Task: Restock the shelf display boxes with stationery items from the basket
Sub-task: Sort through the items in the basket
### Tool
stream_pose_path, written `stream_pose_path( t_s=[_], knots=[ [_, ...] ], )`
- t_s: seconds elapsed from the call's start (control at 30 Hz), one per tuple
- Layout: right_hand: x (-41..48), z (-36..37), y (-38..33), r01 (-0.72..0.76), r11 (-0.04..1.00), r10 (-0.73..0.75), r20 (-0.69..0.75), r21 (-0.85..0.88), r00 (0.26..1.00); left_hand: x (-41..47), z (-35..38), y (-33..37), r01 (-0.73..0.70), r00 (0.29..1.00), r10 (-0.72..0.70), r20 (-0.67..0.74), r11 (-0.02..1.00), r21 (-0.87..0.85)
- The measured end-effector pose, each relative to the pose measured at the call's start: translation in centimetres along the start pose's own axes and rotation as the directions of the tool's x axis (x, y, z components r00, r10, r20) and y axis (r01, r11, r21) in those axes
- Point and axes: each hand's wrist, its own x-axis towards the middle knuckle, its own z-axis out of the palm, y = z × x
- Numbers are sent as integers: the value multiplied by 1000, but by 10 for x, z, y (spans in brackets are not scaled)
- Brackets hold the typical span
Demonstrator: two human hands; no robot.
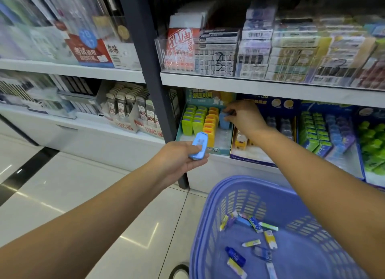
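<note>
A teal display box (181, 131) on the lower shelf holds rows of green, orange and blue erasers. My right hand (244, 117) reaches into its back right corner and pinches a blue eraser (224, 120) standing there. My left hand (181, 160) hovers in front of the box, palm up, gripping another blue eraser (199, 146) between thumb and fingers. The purple basket (210, 226) sits low at the right, with several small stationery packs (255, 233) loose on its bottom.
A dark upright post (154, 81) divides the shelving left of the box. A blue display box (268, 110) and green and purple packs (318, 131) fill the shelf to the right. Clear bins of boxed goods (229, 56) stand above. Glossy tiled floor (73, 195) lies left.
</note>
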Motion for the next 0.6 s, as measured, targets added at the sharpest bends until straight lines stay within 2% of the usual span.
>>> stream_pose_path(
  t_s=[0.13,0.27,0.37,0.47,0.53,0.6],
  knots=[
    [-3,5,1,17,979,-5,56,-202,998,2,-1,1,-29,1000,29,-3,999,-13],
    [2,6,-6,-98,982,114,92,-164,989,2,3,2,-32,1000,32,-1,999,5],
    [5,-2,-15,-65,968,98,125,-242,987,2,8,5,-53,998,53,-34,998,20],
    [1,-15,-23,4,937,87,247,-348,965,2,9,9,-105,990,109,-85,993,52],
    [-14,-23,-26,53,949,30,256,-310,966,2,9,11,-155,978,177,-111,971,185],
    [-38,-30,-27,94,991,-76,179,-97,981,3,7,11,-204,955,273,-115,887,415]
  ],
)
